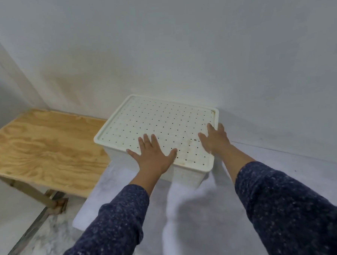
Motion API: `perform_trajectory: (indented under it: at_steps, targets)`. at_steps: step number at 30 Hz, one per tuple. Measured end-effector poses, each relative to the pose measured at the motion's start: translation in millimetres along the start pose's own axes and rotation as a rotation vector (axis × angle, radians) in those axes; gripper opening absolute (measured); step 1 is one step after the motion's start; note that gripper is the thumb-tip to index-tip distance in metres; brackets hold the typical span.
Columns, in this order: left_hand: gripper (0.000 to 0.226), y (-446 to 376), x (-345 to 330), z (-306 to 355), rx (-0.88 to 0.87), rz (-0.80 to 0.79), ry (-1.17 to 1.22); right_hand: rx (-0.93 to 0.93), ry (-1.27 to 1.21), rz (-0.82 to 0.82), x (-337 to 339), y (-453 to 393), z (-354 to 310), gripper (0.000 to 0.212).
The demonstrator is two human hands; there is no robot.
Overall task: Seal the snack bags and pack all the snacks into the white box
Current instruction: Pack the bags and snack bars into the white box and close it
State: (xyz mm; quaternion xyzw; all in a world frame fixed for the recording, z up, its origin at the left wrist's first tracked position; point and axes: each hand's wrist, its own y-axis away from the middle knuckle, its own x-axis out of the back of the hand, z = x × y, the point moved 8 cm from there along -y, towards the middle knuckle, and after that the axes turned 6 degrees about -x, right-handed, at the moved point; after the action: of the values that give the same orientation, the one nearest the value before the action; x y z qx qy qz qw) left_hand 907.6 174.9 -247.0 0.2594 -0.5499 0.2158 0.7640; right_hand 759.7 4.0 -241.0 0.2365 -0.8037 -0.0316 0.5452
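A plain white wall (178, 39) rises behind both hands and fills the upper half of the view. Beneath the forearms lies a white cloth-covered surface (217, 212), rumpled into a fold between the 2 arms. To the left of the left hand stands a light plywood table with a wooden leg (44, 149), its right edge just beside the box. Ahead of the person, under both palms, sits the white rectangular plastic box (185, 175), closed by a cream perforated lid with rows of small holes (159, 124); its far right corner is close against the wall. No snacks or bags can be seen, and the lid hides whatever is inside. 2 dark blue speckled sleeves (284, 199) reach in from the lower edge. The left hand (152, 154) lies flat on the lid's near edge, its fingers straight and spread, thumb out to the right, gripping nothing. The right hand (215, 139) rests on the lid near its right edge, fingers extended and close together, pressing down and holding nothing.
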Motion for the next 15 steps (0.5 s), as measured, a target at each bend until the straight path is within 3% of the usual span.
perform_trajectory:
  at_steps: [5,11,13,15]
  targets:
    - [0.096,-9.8,8.7,-4.0,-0.097,-0.093,-0.094,-0.019,0.1,0.053,-12.3,25.1,-8.6,0.065]
    - [0.088,-14.9,16.0,-7.3,-0.155,-0.131,-0.089,-0.004,0.097,0.001,-29.1,58.4,-3.5,0.064]
    - [0.073,-10.3,19.5,-3.0,-0.236,-0.046,-0.032,0.035,0.032,0.063,-29.7,73.3,1.4,0.063]
    - [0.059,2.3,23.7,5.6,-0.39,0.116,0.14,0.065,-0.195,0.246,-15.0,94.0,5.7,0.061]
